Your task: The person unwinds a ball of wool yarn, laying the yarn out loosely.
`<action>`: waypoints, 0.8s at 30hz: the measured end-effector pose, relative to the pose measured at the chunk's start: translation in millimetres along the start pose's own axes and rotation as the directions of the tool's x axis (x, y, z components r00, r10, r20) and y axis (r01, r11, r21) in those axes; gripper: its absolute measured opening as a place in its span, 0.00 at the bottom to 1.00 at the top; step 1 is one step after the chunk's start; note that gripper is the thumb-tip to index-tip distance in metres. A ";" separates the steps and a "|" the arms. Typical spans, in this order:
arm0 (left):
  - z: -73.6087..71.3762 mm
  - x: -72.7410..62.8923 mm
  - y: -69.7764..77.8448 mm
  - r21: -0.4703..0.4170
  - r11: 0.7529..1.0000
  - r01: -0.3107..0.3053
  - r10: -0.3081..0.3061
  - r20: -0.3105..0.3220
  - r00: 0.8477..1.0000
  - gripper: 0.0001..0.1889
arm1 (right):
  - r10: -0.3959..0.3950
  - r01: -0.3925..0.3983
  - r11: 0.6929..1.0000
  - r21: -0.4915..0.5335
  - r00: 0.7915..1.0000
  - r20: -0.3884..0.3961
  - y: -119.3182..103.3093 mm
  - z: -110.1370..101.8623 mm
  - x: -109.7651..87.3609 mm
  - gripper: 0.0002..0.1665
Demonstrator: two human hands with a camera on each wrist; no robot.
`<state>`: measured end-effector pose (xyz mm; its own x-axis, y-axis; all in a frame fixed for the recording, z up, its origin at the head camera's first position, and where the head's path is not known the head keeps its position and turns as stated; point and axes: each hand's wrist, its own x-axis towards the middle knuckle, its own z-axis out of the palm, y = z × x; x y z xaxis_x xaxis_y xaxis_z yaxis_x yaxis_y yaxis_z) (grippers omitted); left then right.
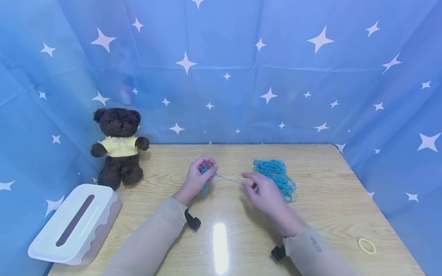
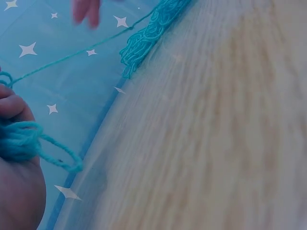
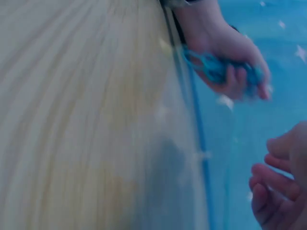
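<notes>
My left hand [image 1: 196,180] grips a small bundle of blue yarn [image 3: 211,67] in its curled fingers, with a loop hanging out below the palm. From it a single yarn strand [image 2: 72,56] runs taut across to a larger loose pile of blue yarn [image 1: 276,177] on the table. Beside that pile hovers my right hand [image 1: 266,193], its fingers loosely bent and the thumb apart from them. In both wrist views the strand passes clear of the right fingertips [image 3: 259,194].
A brown teddy bear [image 1: 119,147] in a yellow top sits at the back left of the wooden table [image 1: 331,184]. In front of it stands a white box [image 1: 48,241] with a slotted lid. A pale yellow ring [image 1: 370,253] lies near the right edge. A starry blue curtain [image 1: 228,96] hangs behind.
</notes>
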<state>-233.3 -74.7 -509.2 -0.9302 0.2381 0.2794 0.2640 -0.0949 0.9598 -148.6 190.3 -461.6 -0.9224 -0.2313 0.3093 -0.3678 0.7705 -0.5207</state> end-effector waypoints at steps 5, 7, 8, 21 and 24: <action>1.4 -1.1 -0.2 0.016 1.000 0.010 -0.010 0.016 1.000 0.10 | -0.011 0.009 1.000 0.023 0.998 0.068 -22.3 33.3 19.7 0.19; 2.2 -0.8 -0.4 0.015 1.000 0.005 -0.005 0.020 1.000 0.11 | -0.015 0.015 1.000 0.010 0.998 0.057 -27.8 40.8 24.2 0.15; 2.5 -0.6 -0.5 0.015 1.000 0.003 -0.003 0.020 1.000 0.11 | -0.019 0.019 1.000 0.002 0.999 0.046 -29.7 43.0 25.4 0.13; 1.2 2.6 -2.8 0.060 0.998 -0.022 0.026 -0.064 0.998 0.06 | -0.146 0.141 0.989 -0.038 0.949 -0.279 1.1 7.0 4.1 0.04; 0.0 2.4 -3.9 0.050 0.999 -0.021 0.025 -0.071 0.997 0.06 | -0.160 0.158 0.987 -0.032 0.937 -0.311 15.1 -7.9 -5.7 0.05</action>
<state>-236.6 -73.8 -512.3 -0.9391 0.1667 0.3006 0.2962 -0.0511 0.9537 -148.0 208.0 -464.9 -0.7685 -0.1548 0.6208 -0.5049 0.7427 -0.4398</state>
